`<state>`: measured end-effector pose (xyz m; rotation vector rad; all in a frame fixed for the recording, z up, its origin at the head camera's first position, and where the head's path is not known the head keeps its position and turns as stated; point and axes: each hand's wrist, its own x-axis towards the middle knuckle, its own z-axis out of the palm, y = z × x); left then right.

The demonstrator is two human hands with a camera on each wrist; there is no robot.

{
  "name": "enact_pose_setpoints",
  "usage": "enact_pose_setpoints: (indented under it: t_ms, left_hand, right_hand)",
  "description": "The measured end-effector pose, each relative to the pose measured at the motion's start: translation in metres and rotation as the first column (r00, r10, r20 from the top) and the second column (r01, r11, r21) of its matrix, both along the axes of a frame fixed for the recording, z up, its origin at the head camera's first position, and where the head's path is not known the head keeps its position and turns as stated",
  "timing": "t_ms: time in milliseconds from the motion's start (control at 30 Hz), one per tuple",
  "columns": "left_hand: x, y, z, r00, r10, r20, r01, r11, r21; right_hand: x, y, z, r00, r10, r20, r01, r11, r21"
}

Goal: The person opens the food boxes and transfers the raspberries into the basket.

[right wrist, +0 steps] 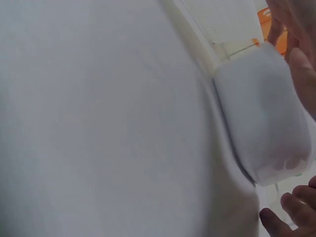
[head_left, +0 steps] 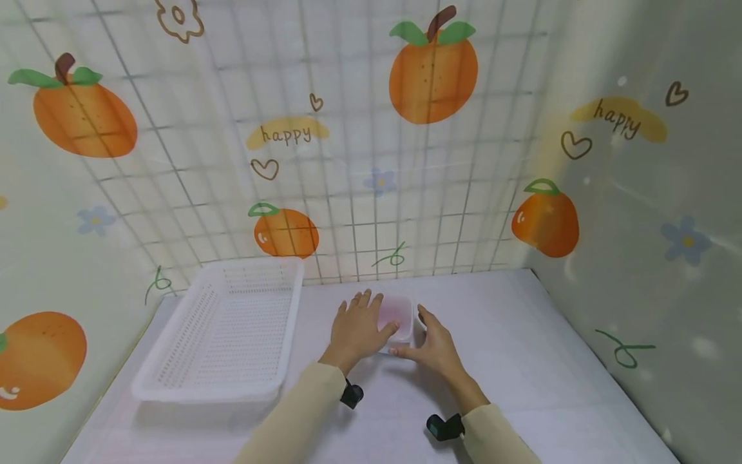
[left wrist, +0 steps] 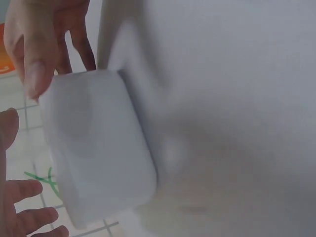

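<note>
A small white box with rounded corners [head_left: 398,317] stands on the white table; its top looks pinkish in the head view. My left hand [head_left: 358,328] lies along its left side, fingers fairly straight and the thumb reaching over the top. On the right side, my right hand [head_left: 436,348] is spread, with its thumb near the front corner and its fingers beside the wall. Both wrist views show the smooth near side of the box [left wrist: 98,143], and the right wrist view shows several fingertips of the right hand [right wrist: 291,215] apart from it.
To the left stands a large white perforated basket [head_left: 217,335]. A wire grid under a fruit-printed sheet [head_left: 342,193] rises behind the table [head_left: 498,322], and a printed curtain [head_left: 637,258] hangs at the right. Each wrist carries a small black camera [head_left: 445,427].
</note>
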<state>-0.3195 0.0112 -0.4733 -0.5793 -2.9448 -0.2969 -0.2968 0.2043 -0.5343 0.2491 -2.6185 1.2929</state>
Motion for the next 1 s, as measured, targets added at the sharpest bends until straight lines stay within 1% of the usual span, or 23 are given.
enact_pose_setpoints:
  t_ms: [133, 300, 433, 533, 633, 833, 900, 1000]
  left_hand:
    - [0.000, 0.001, -0.005, 1.000, -0.006, -0.028, 0.007, 1.000, 0.012]
    - [0.001, 0.003, -0.014, 0.997, -0.035, -0.064, 0.037, 0.999, 0.036]
    - [0.002, 0.006, -0.022, 0.993, -0.049, -0.109, 0.056, 0.997, 0.060]
    - [0.003, 0.008, -0.027, 0.986, -0.053, -0.159, 0.067, 0.994, 0.081]
    - [0.004, 0.012, -0.031, 0.980, -0.051, -0.193, 0.072, 0.992, 0.103]
    - [0.008, 0.017, -0.032, 0.973, -0.045, -0.225, 0.073, 0.990, 0.118]
    - [0.008, 0.018, -0.032, 0.967, -0.045, -0.251, 0.077, 0.990, 0.120]
    - [0.009, 0.019, -0.034, 0.952, -0.047, -0.302, 0.088, 0.988, 0.125]
  right_hand:
    - [-0.002, -0.004, -0.004, 1.000, 0.010, -0.019, -0.011, 0.999, -0.041]
    - [-0.003, -0.009, -0.008, 0.996, 0.022, -0.082, -0.029, 0.996, -0.083]
    - [-0.005, -0.014, -0.014, 0.991, 0.013, -0.132, -0.028, 0.993, -0.112]
    - [-0.004, -0.018, -0.018, 0.988, -0.018, -0.156, -0.002, 0.993, -0.122]
    - [-0.001, -0.020, -0.021, 0.987, -0.058, -0.147, 0.039, 0.991, -0.130]
    - [-0.001, -0.021, -0.027, 0.981, -0.110, -0.162, 0.092, 0.989, -0.119]
    - [-0.002, -0.021, -0.028, 0.978, -0.122, -0.171, 0.103, 0.988, -0.119]
    - [-0.002, -0.022, -0.029, 0.975, -0.139, -0.174, 0.118, 0.985, -0.127]
